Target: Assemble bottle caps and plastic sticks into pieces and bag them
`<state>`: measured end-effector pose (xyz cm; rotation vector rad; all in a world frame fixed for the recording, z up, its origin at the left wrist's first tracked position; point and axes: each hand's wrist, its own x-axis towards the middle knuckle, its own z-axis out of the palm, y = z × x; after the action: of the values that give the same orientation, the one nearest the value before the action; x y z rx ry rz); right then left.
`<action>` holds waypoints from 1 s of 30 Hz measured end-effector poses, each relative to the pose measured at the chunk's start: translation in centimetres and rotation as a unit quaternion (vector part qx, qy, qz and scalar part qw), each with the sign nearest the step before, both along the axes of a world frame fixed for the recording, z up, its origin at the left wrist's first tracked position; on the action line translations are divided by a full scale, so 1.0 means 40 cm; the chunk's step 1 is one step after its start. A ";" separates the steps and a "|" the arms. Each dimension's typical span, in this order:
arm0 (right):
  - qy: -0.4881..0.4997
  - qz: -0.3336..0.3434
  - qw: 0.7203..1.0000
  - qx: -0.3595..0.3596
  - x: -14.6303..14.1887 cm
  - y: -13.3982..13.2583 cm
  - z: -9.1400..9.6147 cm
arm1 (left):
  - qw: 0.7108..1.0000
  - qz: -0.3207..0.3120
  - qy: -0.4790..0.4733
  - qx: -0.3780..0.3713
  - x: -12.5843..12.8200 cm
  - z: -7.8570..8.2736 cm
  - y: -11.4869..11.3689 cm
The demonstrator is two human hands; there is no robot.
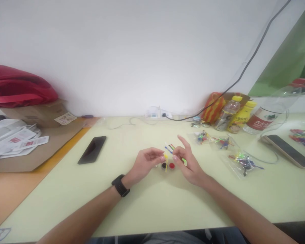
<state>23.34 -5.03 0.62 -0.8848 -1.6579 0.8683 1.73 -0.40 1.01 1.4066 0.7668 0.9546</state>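
My left hand (148, 160), with a black watch on its wrist, pinches a thin yellow plastic stick (166, 164) between thumb and fingertips. The stick hangs upright and is wider at its top. Just to the right is my right hand (189, 161), index finger raised and the others bent, with nothing clearly in it. Below the fingertips sit a small black round piece (164, 165) and a red round piece (171, 165). Behind them lie blue and other coloured plastic sticks (171, 147). A bright green piece (184, 161) is partly hidden by my right hand.
Clear bags of coloured plastic parts (244, 164) lie right, near a phone (289, 150) and loose coloured sticks (303, 138). Bottles (240, 117) and glasses (200, 125) stand by the wall. At left are a black phone (92, 150), cardboard (58, 142) and white packets (22, 139).
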 end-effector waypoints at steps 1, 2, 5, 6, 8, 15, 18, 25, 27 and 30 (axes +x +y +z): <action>0.006 -0.005 1.000 -0.003 0.002 0.002 -0.001 | 1.000 0.000 0.003 0.000 0.000 0.001 0.000; 0.008 -0.002 1.000 -0.013 0.005 0.004 0.000 | 1.000 -0.001 0.006 -0.002 -0.001 0.001 -0.001; -0.001 0.051 0.995 -0.081 0.021 0.014 0.011 | 1.000 -0.001 0.009 -0.011 -0.001 0.003 -0.003; 0.001 0.068 0.993 -0.097 0.026 0.017 0.016 | 1.000 0.000 0.008 -0.013 0.000 0.004 -0.004; 0.016 0.067 0.992 -0.102 0.033 0.021 0.027 | 1.000 0.001 0.005 -0.016 0.001 0.006 -0.005; 0.083 0.077 0.987 -0.115 0.010 0.012 0.038 | 1.000 0.001 0.004 0.000 0.002 0.004 -0.005; 0.092 0.095 0.984 -0.119 -0.002 0.007 0.032 | 1.000 -0.005 0.001 0.005 0.004 0.004 -0.008; 0.080 0.088 0.984 -0.129 -0.007 0.007 0.029 | 1.000 -0.017 -0.008 -0.002 0.012 0.004 -0.014; 0.079 0.084 0.985 -0.127 -0.005 0.008 0.028 | 1.000 -0.020 -0.008 -0.003 0.012 0.003 -0.014; 0.082 0.064 0.989 -0.108 -0.002 0.007 0.025 | 1.000 -0.022 -0.005 -0.001 0.010 0.001 -0.012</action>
<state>23.25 -4.73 1.63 -0.8353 -1.5081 1.1956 2.13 -0.87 1.06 1.4095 0.7267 0.9270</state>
